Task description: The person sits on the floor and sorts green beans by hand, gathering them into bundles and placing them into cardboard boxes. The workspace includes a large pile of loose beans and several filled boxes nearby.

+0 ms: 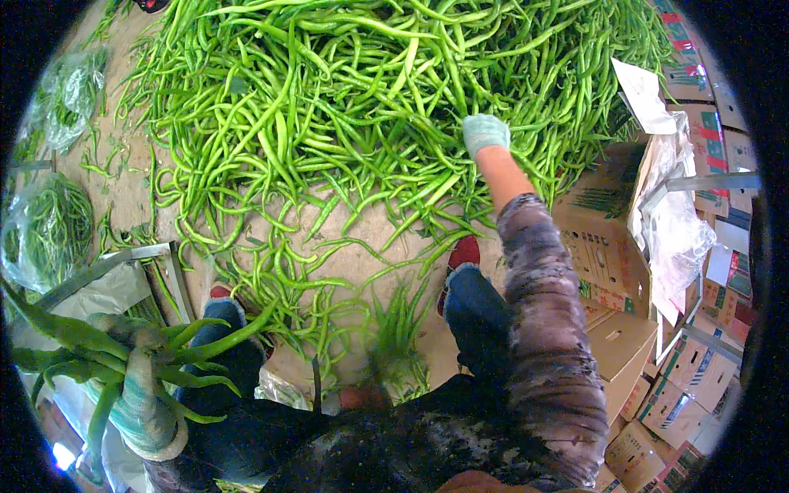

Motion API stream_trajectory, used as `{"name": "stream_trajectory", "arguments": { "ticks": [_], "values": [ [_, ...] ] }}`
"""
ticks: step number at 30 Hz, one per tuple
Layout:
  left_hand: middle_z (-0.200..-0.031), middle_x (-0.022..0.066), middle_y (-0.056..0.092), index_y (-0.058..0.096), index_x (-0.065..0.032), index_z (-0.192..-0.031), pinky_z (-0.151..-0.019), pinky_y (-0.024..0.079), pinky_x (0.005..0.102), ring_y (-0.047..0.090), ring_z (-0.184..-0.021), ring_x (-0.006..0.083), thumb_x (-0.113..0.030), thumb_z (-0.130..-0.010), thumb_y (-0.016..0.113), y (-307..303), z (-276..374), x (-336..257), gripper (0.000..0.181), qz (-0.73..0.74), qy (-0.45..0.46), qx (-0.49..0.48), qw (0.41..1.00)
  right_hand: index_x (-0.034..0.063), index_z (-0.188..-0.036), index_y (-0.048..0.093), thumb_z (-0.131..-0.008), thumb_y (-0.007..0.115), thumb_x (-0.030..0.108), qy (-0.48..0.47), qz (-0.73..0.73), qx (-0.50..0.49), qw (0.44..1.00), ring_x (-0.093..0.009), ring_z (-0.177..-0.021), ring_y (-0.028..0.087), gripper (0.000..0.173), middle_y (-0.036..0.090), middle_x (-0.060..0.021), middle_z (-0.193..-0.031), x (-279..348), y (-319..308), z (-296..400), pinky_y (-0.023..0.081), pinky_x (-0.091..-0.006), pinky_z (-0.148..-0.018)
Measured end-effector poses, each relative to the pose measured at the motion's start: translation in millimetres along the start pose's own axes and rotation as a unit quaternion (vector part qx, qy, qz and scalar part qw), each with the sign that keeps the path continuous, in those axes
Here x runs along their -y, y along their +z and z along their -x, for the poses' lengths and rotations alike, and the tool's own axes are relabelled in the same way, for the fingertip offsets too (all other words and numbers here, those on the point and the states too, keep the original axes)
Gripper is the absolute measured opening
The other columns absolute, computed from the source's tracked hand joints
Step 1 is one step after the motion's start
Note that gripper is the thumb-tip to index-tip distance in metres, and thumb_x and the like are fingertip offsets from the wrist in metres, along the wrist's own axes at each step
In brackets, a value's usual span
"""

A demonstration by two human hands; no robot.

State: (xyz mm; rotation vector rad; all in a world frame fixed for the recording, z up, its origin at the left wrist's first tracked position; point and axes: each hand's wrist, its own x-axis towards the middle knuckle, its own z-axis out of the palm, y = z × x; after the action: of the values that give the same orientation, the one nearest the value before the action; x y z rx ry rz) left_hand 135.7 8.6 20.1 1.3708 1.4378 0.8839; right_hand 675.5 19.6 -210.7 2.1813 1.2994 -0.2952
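A wide heap of long green chili peppers covers the floor in front of me. My left hand, in a white and green knitted glove, is closed around a bunch of long green peppers at the lower left; their ends stick out on both sides. My right hand, in a pale green glove, reaches down onto the right part of the heap. Its fingers are hidden, so whether it grips any peppers does not show. Loose peppers lie scattered near my red shoes.
Metal frame at left, beside plastic bags of peppers. At right stand a cardboard box with a paper and plastic liner, another metal frame and stacked cartons. A blurred pepper bunch is between my feet.
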Motion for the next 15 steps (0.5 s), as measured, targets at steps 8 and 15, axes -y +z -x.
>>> {"name": "stream_trajectory", "arguments": {
  "ticks": [8,15],
  "values": [
    [-0.1,0.0101,0.057,0.047,-0.0011,-0.12,-0.079,0.055,0.0425,0.063,-0.087,0.0265,-0.02,-0.089,0.061,-12,-12,15,0.039,0.018,0.007,0.011,1.0,0.0017,-0.102,0.064,-0.077,0.072,0.018,-0.033,-0.332,-0.053,0.941,-0.02,-0.078,0.064,0.031,0.068,-0.0059,-0.094,-171,-100,50,0.052,-0.0305,-0.071],
    [-0.104,0.0095,0.056,0.045,-0.0033,-0.125,-0.078,0.056,0.0455,0.062,-0.085,0.0251,-0.015,-0.089,0.061,11,-14,-6,0.041,0.034,-0.002,0.032,0.999,0.004,-0.106,0.059,-0.08,0.067,0.011,-0.028,-0.647,0.017,0.762,-0.01,-0.054,0.051,0.028,0.058,-0.0016,-0.071,-202,-59,83,0.042,-0.023,-0.052]
  ]
}}
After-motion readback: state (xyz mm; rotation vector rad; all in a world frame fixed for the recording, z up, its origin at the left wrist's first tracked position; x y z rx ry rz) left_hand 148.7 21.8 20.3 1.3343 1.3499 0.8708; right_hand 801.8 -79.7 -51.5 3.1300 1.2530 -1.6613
